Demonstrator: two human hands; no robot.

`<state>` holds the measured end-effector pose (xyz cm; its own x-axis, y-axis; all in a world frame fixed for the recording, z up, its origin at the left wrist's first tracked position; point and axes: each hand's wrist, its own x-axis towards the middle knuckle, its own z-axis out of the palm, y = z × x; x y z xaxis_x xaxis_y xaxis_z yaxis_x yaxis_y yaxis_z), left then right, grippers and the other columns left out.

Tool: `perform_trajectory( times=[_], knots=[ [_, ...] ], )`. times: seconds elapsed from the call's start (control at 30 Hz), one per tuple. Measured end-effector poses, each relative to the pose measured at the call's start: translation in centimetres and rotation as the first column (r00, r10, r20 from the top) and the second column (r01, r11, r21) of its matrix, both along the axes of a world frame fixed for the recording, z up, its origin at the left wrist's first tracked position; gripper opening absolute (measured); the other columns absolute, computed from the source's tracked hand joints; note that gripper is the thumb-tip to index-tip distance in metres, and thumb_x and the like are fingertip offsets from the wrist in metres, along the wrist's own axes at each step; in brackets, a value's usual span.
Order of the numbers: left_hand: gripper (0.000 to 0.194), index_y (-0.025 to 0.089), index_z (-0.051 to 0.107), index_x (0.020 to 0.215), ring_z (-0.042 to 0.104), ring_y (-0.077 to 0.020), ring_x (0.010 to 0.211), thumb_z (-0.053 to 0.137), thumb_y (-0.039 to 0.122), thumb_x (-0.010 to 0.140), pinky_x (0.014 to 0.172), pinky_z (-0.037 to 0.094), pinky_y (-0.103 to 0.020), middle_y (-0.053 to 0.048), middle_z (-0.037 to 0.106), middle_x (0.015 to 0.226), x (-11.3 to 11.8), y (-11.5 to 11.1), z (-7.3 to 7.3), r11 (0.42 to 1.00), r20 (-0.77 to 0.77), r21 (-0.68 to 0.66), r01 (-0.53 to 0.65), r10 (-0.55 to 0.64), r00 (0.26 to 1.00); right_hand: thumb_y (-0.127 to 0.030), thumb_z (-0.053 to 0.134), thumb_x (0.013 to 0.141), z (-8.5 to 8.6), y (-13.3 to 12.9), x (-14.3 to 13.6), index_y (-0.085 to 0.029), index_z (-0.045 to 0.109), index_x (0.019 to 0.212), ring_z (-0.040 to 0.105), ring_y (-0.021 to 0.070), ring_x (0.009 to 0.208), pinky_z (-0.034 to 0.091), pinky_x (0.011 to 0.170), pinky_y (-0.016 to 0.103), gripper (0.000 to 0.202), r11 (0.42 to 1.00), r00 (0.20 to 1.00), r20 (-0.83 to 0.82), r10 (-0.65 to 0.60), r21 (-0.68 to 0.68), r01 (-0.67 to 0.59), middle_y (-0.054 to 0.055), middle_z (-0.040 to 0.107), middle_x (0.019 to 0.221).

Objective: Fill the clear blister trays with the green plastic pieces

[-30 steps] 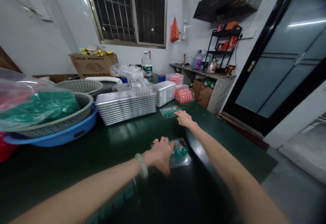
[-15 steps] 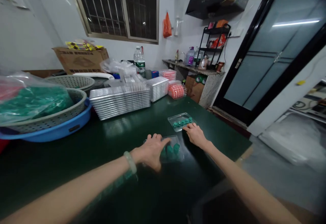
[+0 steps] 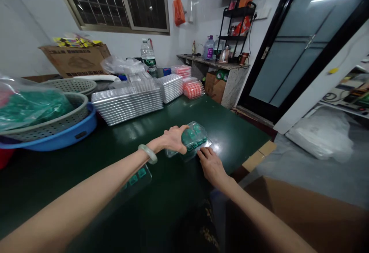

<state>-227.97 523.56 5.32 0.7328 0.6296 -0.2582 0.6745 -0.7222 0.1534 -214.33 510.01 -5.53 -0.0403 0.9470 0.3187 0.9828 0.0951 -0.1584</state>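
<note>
My left hand [image 3: 174, 139], a pale bangle at its wrist, is closed on the left side of a clear plastic tray [image 3: 198, 128] with green pieces inside. This tray lies over another clear tray [image 3: 188, 157], whose edges show beneath it. At the near right corner, my right hand [image 3: 212, 164] has its fingers curled against the lower tray's edge; the thumb is hidden. Partly covered by my left forearm, another clear tray [image 3: 147, 177] with green pieces lies on the dark green table [image 3: 221, 118].
Stacked clear trays [image 3: 129, 105] stand at the back, beside packs of red-and-white pieces [image 3: 193, 89]. On the left, a blue basin [image 3: 69, 130] and grey basket [image 3: 79, 109] hold a bag of green pieces [image 3: 37, 105]. A cardboard box [image 3: 302, 207] is below the right table edge.
The two trays, apart before, are now together, one over the other. My left hand moved forward and right with its tray. A tray under my left forearm shows more clearly. The view shifted.
</note>
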Motion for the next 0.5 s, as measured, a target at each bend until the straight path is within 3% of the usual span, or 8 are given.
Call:
perform_trajectory(
  times=[0.17,0.3,0.4,0.5],
  knots=[
    [0.098,0.027,0.023,0.131,0.045,-0.0337,0.099,0.062,0.054,0.046,0.077,0.036,-0.044,-0.014,0.046,0.109,4.2,-0.7,-2.0,0.992,-0.050,0.096,-0.080,0.085,0.995,-0.015,0.035,0.083,-0.4,-2.1,0.8,-0.017,0.055,0.108,0.048,0.0215,0.102,0.040,0.087,0.033,0.033,0.984,0.963,-0.262,-0.066,0.140,0.105,0.011,0.054,0.110],
    [0.099,0.030,0.027,0.129,0.043,-0.0344,0.101,0.060,0.064,0.043,0.077,0.035,-0.045,-0.013,0.045,0.112,5.4,-0.7,-3.2,0.992,-0.088,0.090,-0.085,0.093,0.992,-0.019,0.035,0.083,0.4,-1.8,3.9,-0.017,0.058,0.102,0.054,0.0205,0.093,0.042,0.083,0.032,0.030,0.941,0.871,-0.468,-0.150,0.203,0.271,0.012,0.058,0.102],
    [0.107,0.032,0.023,0.130,0.043,-0.0333,0.101,0.060,0.069,0.037,0.077,0.036,-0.044,-0.012,0.043,0.115,5.7,-0.8,-3.5,0.994,-0.113,0.047,-0.101,0.106,0.988,-0.022,0.033,0.084,1.7,1.1,6.5,-0.013,0.057,0.104,0.054,0.0207,0.094,0.040,0.082,0.031,0.032,0.936,0.816,-0.519,-0.255,0.079,0.343,0.013,0.059,0.102],
    [0.114,0.031,0.021,0.131,0.044,-0.0337,0.100,0.063,0.070,0.032,0.075,0.037,-0.044,-0.013,0.043,0.116,6.0,-0.9,-3.3,0.992,-0.153,0.019,-0.126,0.127,0.980,-0.027,0.032,0.086,2.9,4.8,7.8,-0.013,0.061,0.094,0.057,0.0201,0.088,0.040,0.075,0.027,0.033,0.947,0.799,-0.514,-0.311,-0.095,0.308,0.012,0.063,0.092]
  ],
)
